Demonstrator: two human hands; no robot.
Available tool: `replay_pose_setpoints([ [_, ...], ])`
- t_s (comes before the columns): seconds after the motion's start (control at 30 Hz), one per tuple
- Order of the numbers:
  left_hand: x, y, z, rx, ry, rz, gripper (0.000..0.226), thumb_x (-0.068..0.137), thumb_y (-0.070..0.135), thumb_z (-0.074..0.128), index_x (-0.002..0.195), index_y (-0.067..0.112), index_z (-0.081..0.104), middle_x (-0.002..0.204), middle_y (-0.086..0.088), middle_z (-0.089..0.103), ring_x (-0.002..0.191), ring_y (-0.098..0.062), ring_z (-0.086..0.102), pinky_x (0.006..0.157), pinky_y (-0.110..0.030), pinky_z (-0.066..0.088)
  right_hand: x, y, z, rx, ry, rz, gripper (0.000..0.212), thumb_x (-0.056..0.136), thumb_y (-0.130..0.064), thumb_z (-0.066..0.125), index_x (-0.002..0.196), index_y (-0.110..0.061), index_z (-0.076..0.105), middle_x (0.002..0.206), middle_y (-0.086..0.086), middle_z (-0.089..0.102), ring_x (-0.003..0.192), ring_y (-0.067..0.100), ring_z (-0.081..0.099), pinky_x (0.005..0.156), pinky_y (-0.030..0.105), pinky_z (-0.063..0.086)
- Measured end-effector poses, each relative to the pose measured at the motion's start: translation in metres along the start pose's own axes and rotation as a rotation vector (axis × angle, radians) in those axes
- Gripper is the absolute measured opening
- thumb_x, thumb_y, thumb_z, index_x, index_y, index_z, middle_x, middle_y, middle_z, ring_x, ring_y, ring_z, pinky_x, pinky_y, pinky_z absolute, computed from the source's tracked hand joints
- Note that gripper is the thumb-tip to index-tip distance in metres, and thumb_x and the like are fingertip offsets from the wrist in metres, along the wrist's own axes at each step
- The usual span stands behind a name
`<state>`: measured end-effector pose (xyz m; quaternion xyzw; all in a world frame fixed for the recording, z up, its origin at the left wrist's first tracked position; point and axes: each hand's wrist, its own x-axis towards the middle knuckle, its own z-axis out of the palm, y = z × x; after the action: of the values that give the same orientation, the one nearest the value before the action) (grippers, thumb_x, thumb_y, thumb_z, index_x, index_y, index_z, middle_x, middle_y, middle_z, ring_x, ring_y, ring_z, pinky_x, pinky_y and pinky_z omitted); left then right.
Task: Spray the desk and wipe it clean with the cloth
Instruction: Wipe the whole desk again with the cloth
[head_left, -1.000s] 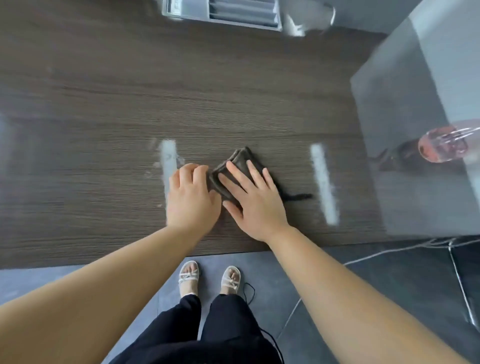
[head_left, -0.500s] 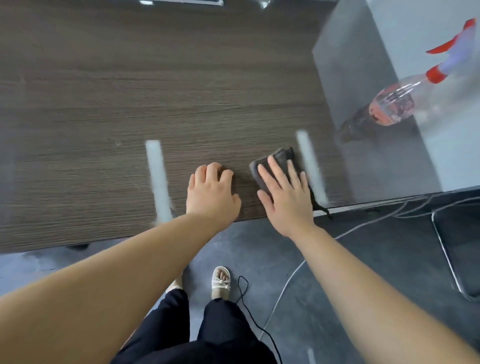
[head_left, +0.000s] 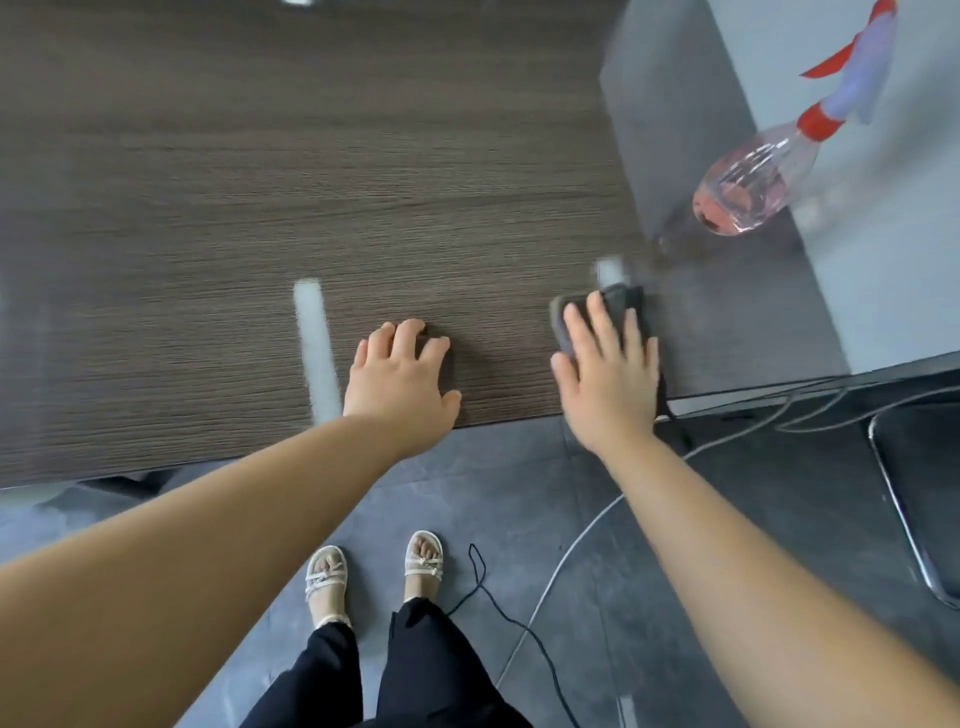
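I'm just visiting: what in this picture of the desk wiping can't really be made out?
Head view only:
- cloth: mostly hidden under the right hand, so its fold is unclear.
- spray bottle: motion-blurred; its top is cut off by the upper edge.
- desk: far side cut off by the top edge; blur hides any wetness.
- left hand: bent fingers hide what is beneath them.

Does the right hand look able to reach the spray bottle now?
Probably yes. The right hand lies flat on the cloth, and the spray bottle stands beyond it, with nothing between them. It would have to leave the cloth first.
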<state>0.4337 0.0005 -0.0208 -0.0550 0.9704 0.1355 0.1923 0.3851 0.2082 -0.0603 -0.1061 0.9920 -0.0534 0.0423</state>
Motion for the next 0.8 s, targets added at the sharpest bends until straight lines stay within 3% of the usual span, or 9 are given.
replay_pose_setpoints([
  [0.07, 0.001, 0.001, -0.002, 0.020, -0.020, 0.008, 0.062, 0.091, 0.045, 0.047, 0.145, 0.023, 0.026, 0.152, -0.005, 0.015, 0.141, -0.030, 0.011, 0.116, -0.042, 0.014, -0.003, -0.010, 0.000, 0.015, -0.037, -0.140, 0.054, 0.094, -0.046, 0.031, 0.142, -0.025, 0.043, 0.152, 0.001, 0.035, 0.137, 0.040, 0.032, 0.107, 0.059, 0.027],
  [0.17, 0.001, 0.000, -0.005, 0.033, -0.027, 0.004, 0.062, 0.091, 0.045, 0.047, 0.146, 0.025, 0.025, 0.152, -0.004, 0.015, 0.140, -0.029, 0.011, 0.114, -0.042, 0.016, 0.034, 0.005, -0.008, -0.045, -0.115, -0.268, 0.053, 0.097, -0.048, 0.027, 0.148, -0.031, 0.030, 0.158, -0.007, 0.020, 0.144, 0.033, 0.018, 0.114, 0.055, 0.017],
  [0.33, -0.003, -0.005, -0.003, 0.010, -0.055, 0.029, 0.061, 0.094, 0.042, 0.044, 0.148, 0.026, 0.022, 0.155, -0.002, 0.010, 0.143, -0.027, 0.004, 0.115, -0.042, 0.015, 0.034, 0.053, -0.015, -0.032, -0.075, 0.048, 0.052, 0.101, -0.043, 0.028, 0.151, -0.031, 0.018, 0.160, -0.007, 0.006, 0.146, 0.031, 0.006, 0.117, 0.050, 0.006],
  [0.43, -0.010, -0.011, 0.000, -0.013, -0.025, 0.036, 0.057, 0.094, 0.039, 0.044, 0.146, 0.024, 0.026, 0.154, -0.004, 0.012, 0.143, -0.028, 0.004, 0.114, -0.043, 0.017, -0.006, 0.035, -0.004, -0.057, -0.046, 0.048, 0.055, 0.099, -0.047, 0.026, 0.150, -0.027, 0.022, 0.160, -0.004, 0.010, 0.145, 0.035, 0.009, 0.115, 0.053, 0.008],
  [0.5, -0.015, -0.015, 0.002, -0.012, 0.011, 0.032, 0.055, 0.094, 0.037, 0.044, 0.145, 0.024, 0.027, 0.154, -0.005, 0.013, 0.142, -0.028, 0.005, 0.114, -0.044, 0.018, -0.024, 0.010, -0.001, -0.018, -0.079, -0.079, 0.064, 0.093, -0.054, 0.017, 0.150, -0.026, 0.024, 0.160, -0.002, 0.012, 0.145, 0.036, 0.010, 0.113, 0.055, 0.008],
  [0.57, -0.021, -0.020, 0.005, 0.010, 0.020, 0.042, 0.056, 0.094, 0.037, 0.044, 0.145, 0.024, 0.027, 0.153, -0.005, 0.014, 0.142, -0.029, 0.005, 0.114, -0.043, 0.018, -0.029, -0.003, -0.002, -0.007, -0.203, -0.235, 0.070, 0.088, -0.059, 0.010, 0.151, -0.028, 0.016, 0.160, -0.004, 0.003, 0.146, 0.034, -0.001, 0.115, 0.057, 0.003],
  [0.63, -0.023, -0.023, 0.005, 0.029, 0.016, 0.054, 0.056, 0.094, 0.038, 0.044, 0.146, 0.024, 0.026, 0.154, -0.005, 0.013, 0.142, -0.029, 0.005, 0.114, -0.043, 0.016, -0.025, 0.006, -0.009, -0.071, -0.279, -0.379, 0.068, 0.091, -0.061, 0.019, 0.151, -0.030, 0.012, 0.160, -0.003, -0.002, 0.146, 0.034, -0.008, 0.114, 0.059, 0.000],
  [0.7, -0.023, -0.025, 0.007, 0.049, 0.011, 0.067, 0.059, 0.094, 0.041, 0.044, 0.146, 0.024, 0.025, 0.154, -0.006, 0.012, 0.142, -0.030, 0.005, 0.115, -0.043, 0.014, -0.018, 0.019, -0.018, -0.123, -0.210, -0.547, 0.072, 0.089, -0.061, 0.033, 0.150, -0.024, 0.021, 0.160, 0.003, 0.006, 0.145, 0.037, -0.004, 0.112, 0.060, 0.003],
  [0.8, -0.022, -0.025, 0.008, 0.104, -0.017, 0.083, 0.064, 0.093, 0.045, 0.044, 0.148, 0.023, 0.020, 0.155, -0.008, 0.009, 0.143, -0.031, 0.004, 0.116, -0.043, 0.011, -0.001, 0.032, -0.025, -0.164, -0.256, -0.703, 0.090, 0.080, -0.064, 0.046, 0.151, -0.016, 0.017, 0.157, 0.000, -0.003, 0.143, 0.026, -0.011, 0.116, 0.048, 0.000],
])
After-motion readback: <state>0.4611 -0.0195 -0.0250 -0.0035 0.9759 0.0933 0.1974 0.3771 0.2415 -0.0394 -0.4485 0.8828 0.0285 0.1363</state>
